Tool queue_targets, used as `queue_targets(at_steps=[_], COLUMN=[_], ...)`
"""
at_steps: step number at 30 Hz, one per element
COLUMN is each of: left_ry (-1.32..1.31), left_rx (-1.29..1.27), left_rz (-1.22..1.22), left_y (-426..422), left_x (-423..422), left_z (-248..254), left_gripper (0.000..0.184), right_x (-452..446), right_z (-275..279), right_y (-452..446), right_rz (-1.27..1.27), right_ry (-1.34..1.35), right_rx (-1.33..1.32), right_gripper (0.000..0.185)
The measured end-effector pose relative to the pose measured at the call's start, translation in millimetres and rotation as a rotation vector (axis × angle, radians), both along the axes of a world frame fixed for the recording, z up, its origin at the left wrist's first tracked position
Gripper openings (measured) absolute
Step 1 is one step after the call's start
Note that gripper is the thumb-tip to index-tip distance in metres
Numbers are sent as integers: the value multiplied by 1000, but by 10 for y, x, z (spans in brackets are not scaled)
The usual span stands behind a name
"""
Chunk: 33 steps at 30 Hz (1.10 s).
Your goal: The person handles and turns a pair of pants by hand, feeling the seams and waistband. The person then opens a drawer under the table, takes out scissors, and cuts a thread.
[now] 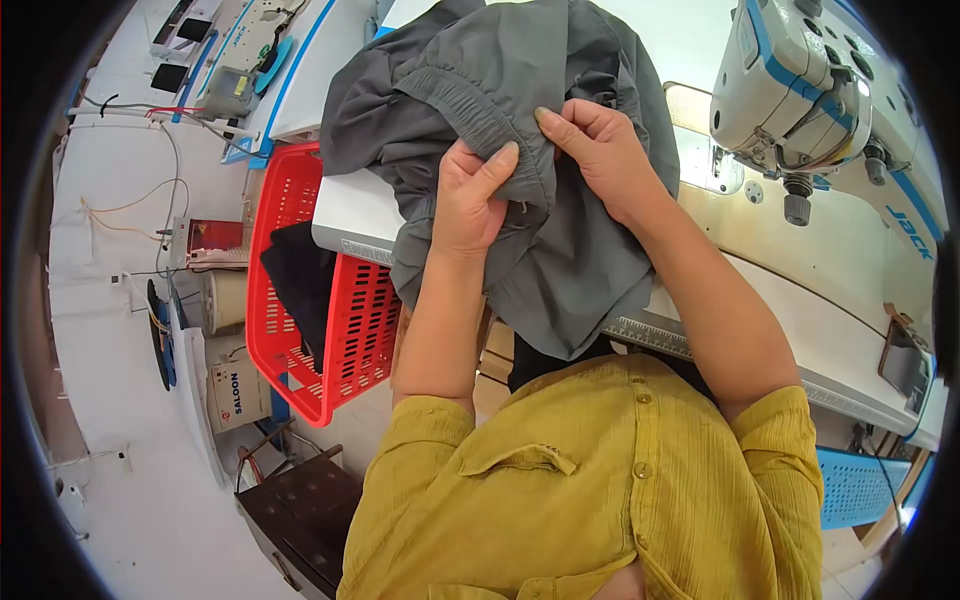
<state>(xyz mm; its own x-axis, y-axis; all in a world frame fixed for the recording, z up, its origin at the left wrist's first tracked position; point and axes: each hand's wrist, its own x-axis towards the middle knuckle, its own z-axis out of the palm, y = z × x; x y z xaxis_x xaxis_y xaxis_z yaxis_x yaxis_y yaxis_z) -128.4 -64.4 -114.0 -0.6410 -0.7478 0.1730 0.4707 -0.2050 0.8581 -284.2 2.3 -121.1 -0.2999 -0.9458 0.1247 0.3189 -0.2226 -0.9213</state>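
A grey garment [580,255] with a gathered elastic band [462,112] lies bunched over the front of the sewing table and hangs past its edge. My left hand [472,195] grips the band, thumb on top and fingers curled beneath. Just to its right, my right hand [597,150] pinches the same cloth between thumb and fingers. A short stretch of fabric spans the gap between the two hands. The fingertips under the cloth are hidden.
A sewing machine [790,90] stands on the right of the table. Below the table's left end is a red plastic basket [365,320] holding black cloth [300,285]. A dark stool [305,510] and a cardboard box [238,393] are at lower left. A blue basket [860,485] sits at lower right.
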Motion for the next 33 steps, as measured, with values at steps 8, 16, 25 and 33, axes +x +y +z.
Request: queue_targets(at_steps=[8,16,25,33], left_ry=[-293,-1454,-973,-682], left_rx=[-203,-1270,-1511,-1417], left_rz=[171,256,877,1069], left_y=[49,367,478,443], left_x=[-105,-341,-96,34], left_z=[-17,69,-215,-196], left_gripper=[19,22,29,25], right_x=[135,-29,-59,72], right_z=[85,0,61,-51], right_y=[19,-12,29,-17], right_rz=[-481,-173,149,411], right_ry=[495,748,13,-718], right_rx=[-39,163,254,45], right_gripper=[21,30,25,22])
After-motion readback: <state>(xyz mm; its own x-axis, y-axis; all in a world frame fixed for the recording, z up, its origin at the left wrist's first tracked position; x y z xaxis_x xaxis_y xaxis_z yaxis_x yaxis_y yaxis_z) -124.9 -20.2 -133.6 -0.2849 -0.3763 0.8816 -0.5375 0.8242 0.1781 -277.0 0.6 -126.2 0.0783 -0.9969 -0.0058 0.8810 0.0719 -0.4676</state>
